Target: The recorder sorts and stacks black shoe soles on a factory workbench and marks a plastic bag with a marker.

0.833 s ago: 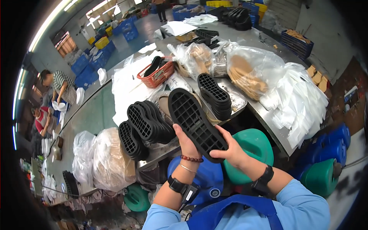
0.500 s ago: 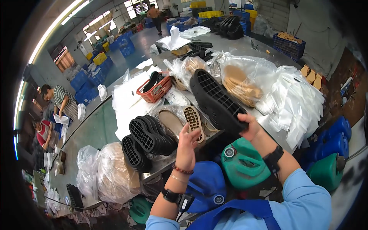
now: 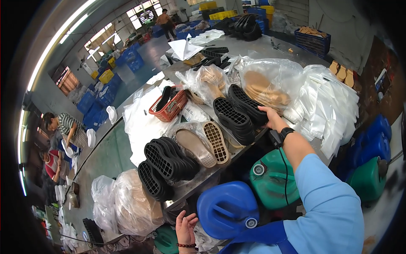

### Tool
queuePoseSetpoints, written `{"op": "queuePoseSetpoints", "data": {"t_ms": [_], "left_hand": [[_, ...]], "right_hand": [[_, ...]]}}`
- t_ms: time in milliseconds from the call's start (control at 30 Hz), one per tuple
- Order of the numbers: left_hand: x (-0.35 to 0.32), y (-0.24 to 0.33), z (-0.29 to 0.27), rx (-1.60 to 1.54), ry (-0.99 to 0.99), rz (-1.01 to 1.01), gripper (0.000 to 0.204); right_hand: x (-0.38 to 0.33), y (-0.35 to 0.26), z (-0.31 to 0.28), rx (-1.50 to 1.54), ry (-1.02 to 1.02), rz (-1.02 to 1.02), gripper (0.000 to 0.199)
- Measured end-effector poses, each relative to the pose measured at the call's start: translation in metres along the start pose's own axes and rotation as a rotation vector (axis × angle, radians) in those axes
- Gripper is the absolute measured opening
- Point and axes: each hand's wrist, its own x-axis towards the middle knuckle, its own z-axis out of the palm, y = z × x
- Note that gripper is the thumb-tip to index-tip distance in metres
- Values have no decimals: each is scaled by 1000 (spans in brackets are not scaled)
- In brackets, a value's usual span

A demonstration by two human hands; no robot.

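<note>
My right hand [image 3: 271,117] grips the near end of a black shoe sole [image 3: 247,101] with a grid-patterned face, low on the bench edge. Touching that sole on its left is a stack of black soles [image 3: 233,117]. My left hand [image 3: 186,229] hangs below the bench edge beside a blue jug [image 3: 228,210], fingers loosely bent and apart, with nothing in it. Between the hands, a beige grid sole [image 3: 216,142] and a smooth tan sole [image 3: 192,146] lie on clear plastic. More black soles [image 3: 167,160] stand stacked to their left.
Bagged tan insoles [image 3: 264,86] and a heap of white plastic bags [image 3: 325,103] lie at right. A red basket [image 3: 171,108] holds a black sole. Wrapped bundles [image 3: 135,203] sit front left. A green jug [image 3: 274,180] stands below the bench. Two people work at far left.
My right hand has lowered the black sole from a raised, upright tilt down to the bench beside the stack. My left hand has dropped from near the beige sole to beside the blue jug.
</note>
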Motion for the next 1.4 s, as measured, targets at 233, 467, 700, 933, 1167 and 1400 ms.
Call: {"op": "queuePoseSetpoints", "data": {"t_ms": [233, 467, 700, 933, 1167, 1400], "left_hand": [[7, -2, -6, 115, -22, -29, 33], [14, -32, 38, 198, -79, -125, 32], [-19, -53, 134, 129, 21, 84, 28], [-38, -128, 303, 212, -253, 86, 27], [-27, -226, 487, 700, -808, 182, 33], [-29, -294, 611, 1088, -1120, 609, 33]], "right_hand": [[-3, 26, -9, 72, 31, -373, 54], [2, 4, -54, -814, 242, -277, 67], [-125, -17, -98, -584, -185, -368, 59], [-306, -18, -376, -484, -160, -201, 51], [-468, 19, -579, -120, 683, -276, 36], [-498, 48, -616, 60, 765, -214, 33]]}}
